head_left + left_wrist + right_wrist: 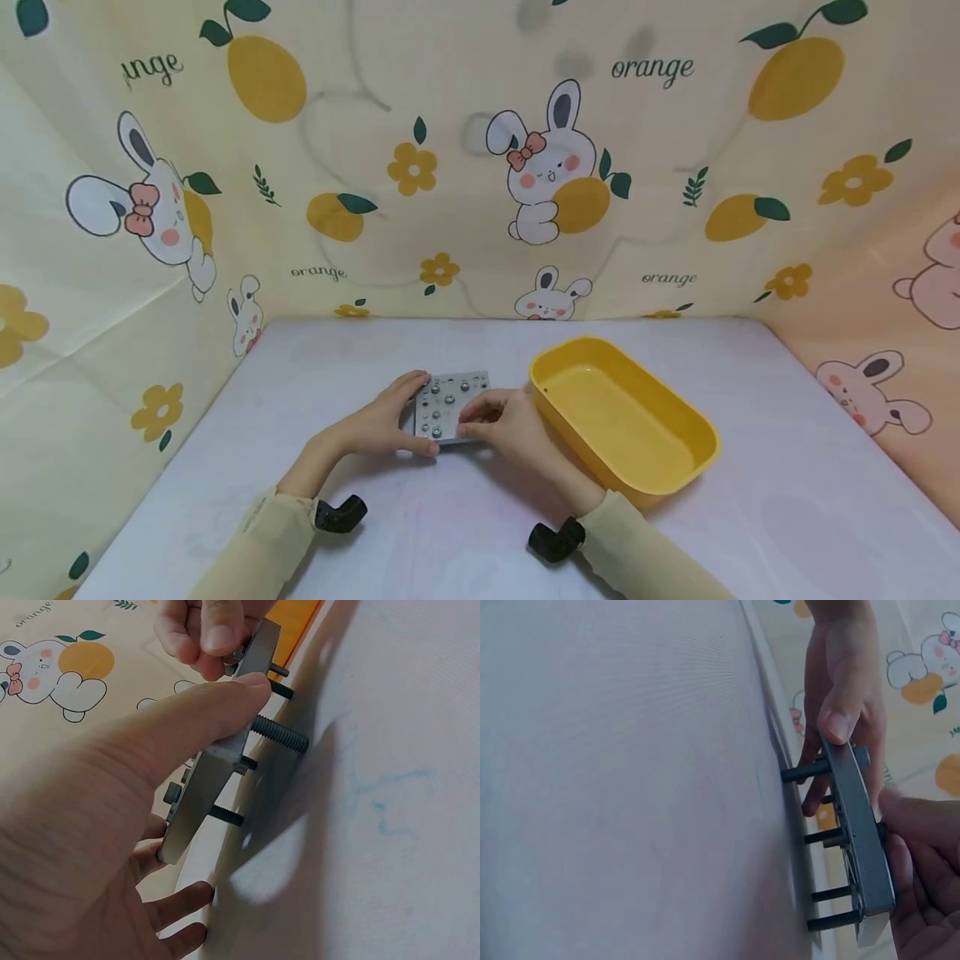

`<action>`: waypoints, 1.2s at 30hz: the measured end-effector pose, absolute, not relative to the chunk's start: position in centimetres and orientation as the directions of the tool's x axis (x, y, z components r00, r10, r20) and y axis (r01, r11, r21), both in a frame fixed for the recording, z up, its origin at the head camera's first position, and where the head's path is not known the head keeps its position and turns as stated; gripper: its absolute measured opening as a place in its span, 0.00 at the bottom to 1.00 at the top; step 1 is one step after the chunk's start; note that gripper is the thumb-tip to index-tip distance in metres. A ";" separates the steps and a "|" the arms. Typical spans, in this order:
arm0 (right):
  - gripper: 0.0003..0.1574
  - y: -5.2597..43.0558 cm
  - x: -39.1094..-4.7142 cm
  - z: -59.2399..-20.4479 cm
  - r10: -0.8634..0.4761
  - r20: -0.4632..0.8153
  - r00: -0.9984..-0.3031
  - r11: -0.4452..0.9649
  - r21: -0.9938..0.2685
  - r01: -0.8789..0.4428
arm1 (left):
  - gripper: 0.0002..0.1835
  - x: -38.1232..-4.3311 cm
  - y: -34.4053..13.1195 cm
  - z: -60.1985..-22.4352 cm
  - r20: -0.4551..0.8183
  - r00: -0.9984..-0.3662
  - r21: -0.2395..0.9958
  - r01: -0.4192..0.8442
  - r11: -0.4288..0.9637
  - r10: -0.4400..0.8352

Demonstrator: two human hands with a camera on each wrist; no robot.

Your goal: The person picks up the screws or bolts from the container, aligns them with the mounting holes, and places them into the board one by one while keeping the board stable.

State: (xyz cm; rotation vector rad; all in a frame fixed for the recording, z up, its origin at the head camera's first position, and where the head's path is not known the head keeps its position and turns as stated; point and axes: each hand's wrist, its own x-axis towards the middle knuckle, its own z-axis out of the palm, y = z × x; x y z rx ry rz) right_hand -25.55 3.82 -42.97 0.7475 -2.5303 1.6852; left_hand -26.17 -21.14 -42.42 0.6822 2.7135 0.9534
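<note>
A grey metal plate (452,417) studded with several bolts sits in front of me, just left of the yellow tray. My left hand (378,425) grips its left side, thumb at the near edge and fingers toward the far corner. At the plate's near right part, my right hand (517,421) pinches a small screw (883,829) between thumb and index finger, mostly hidden by the fingertips. Threaded bolt shanks (279,733) of different thickness stick out from the underside, and the plate stands tilted above the table in the left wrist view.
The yellow plastic tray (708,446) stands close to the right of my right hand and forearm. A white cloth covers the table (750,533). Printed curtains (465,217) with rabbits and oranges close off the back and both sides.
</note>
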 end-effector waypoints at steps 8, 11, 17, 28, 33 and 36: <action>0.10 4.2 -25.7 -42.9 -0.404 0.279 -0.871 0.294 -0.862 -0.412 | 0.63 -26.0 -20.8 -42.0 -0.023 -0.876 0.633 0.360 0.685 0.482; 0.10 4.2 -25.6 -42.9 -0.403 0.279 -0.871 0.289 -0.865 -0.411 | 0.63 -26.0 -20.7 -41.9 -0.021 -0.873 0.635 0.365 0.681 0.487; 0.08 4.4 -25.0 -41.6 -0.374 0.269 -0.888 0.353 -0.844 -0.404 | 0.64 -26.1 -20.6 -41.9 -0.028 -0.872 0.634 0.363 0.683 0.489; 0.07 7.5 -20.0 -32.9 -0.194 0.256 -0.947 0.340 -0.888 -0.309 | 0.65 -26.1 -20.6 -42.5 -0.035 -0.876 0.622 0.357 0.697 0.480; 0.08 10.4 -21.9 -29.6 -0.183 0.278 -0.943 0.312 -0.893 -0.324 | 0.65 -26.0 -20.9 -42.4 -0.024 -0.887 0.611 0.352 0.709 0.461; 0.11 12.3 -24.5 -29.0 -0.191 0.265 -0.945 0.285 -0.906 -0.312 | 0.65 -26.0 -21.0 -42.5 -0.025 -0.886 0.610 0.354 0.709 0.464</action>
